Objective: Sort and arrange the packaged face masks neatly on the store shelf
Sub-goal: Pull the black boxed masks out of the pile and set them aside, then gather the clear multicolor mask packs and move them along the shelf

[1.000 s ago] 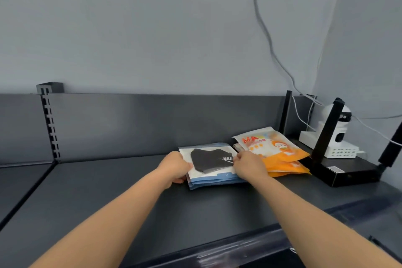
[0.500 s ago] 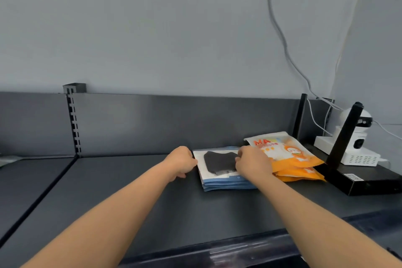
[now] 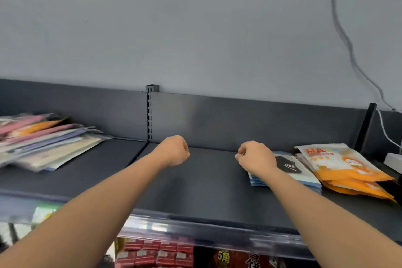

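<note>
Blue-edged packs (image 3: pixel 304 177): a neat flat stack of glossy pouches on the right part of the shelf, the top one white with a black mask printed on it; the right forearm covers its near-left corner.
Orange packs (image 3: pixel 345 169): shiny orange and white pouches with red lettering, fanned slightly and overlapping, just beside the blue-edged stack on its right.
Mixed pile (image 3: pixel 41 141): pink, purple, orange and pale flat packets, heaped loosely and askew on the left bay — blurred, so print cannot be read.
Shelf (image 3: pixel 206 185): dark matte metal with a slotted upright at the back between the two bays; its front edge carries a clear glossy strip.
Left hand (image 3: pixel 174 151): curled into a loose fist above bare shelf, holding nothing.
Right hand (image 3: pixel 256 155): also loosely clenched and empty — near the blue-edged stack's left edge.
Surroundings: grey wall, a white cable (image 3: pixel 348 50) running down at the right, red packets (image 3: pixel 156 253) on the level below.
</note>
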